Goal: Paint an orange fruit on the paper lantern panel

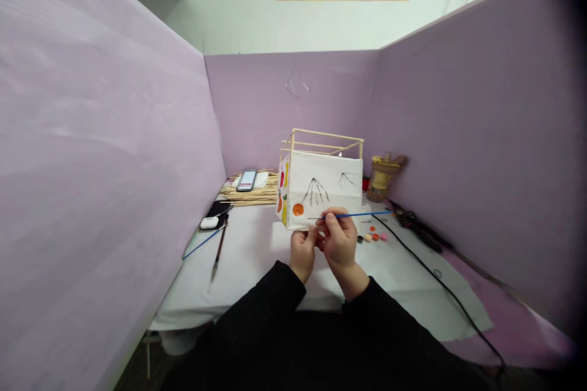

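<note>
A box-shaped lantern (337, 195) with a wooden stick frame and white sides is held up over the table. On its front side are dark branching lines and an orange disc (298, 209); colourful fruit shapes cover the left side. My left hand (303, 252) grips the lantern's bottom edge, thumb at the front, other fingers partly hidden. Pinched in my right hand (339, 238) is a thin blue paintbrush (362, 214), lying nearly level, its tip pointing left, close to the front side below the orange disc. Whether the tip touches the side I cannot tell.
Paint dabs (376, 237) lie right of my hands. Beyond are a stick-filled pot (378, 180), pliers (419, 229) and a black cable (431, 272). Thin sticks (252, 195) and a phone (247, 179) lie back left, nearer a white case (210, 223) and brushes (220, 250). Purple partitions (293, 104) enclose the table.
</note>
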`<state>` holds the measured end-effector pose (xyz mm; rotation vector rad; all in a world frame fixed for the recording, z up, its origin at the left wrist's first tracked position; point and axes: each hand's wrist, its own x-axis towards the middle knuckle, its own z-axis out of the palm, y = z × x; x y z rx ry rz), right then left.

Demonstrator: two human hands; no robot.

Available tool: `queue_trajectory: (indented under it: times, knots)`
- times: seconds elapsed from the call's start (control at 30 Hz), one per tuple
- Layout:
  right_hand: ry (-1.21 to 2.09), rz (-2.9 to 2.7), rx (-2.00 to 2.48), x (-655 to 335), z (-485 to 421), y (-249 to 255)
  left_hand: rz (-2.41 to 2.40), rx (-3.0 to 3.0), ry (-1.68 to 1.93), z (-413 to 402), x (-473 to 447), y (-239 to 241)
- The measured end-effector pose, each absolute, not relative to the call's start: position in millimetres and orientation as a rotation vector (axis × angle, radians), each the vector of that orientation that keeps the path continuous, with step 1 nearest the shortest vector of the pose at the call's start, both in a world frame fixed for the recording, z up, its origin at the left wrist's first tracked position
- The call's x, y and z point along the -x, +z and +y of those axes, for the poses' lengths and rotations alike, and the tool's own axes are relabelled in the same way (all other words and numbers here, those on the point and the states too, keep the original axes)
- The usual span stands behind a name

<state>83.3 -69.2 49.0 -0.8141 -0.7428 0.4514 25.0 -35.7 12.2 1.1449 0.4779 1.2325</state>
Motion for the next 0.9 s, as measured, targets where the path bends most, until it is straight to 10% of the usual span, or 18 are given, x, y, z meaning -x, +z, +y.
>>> queue_trajectory:
  times: [0.9]
  knots:
    - [0.168, -1.157, 1.015, -85.4, -69.3, 63.4, 0.513, -1.081, 1.279, -37.8, -26.2, 15.6]
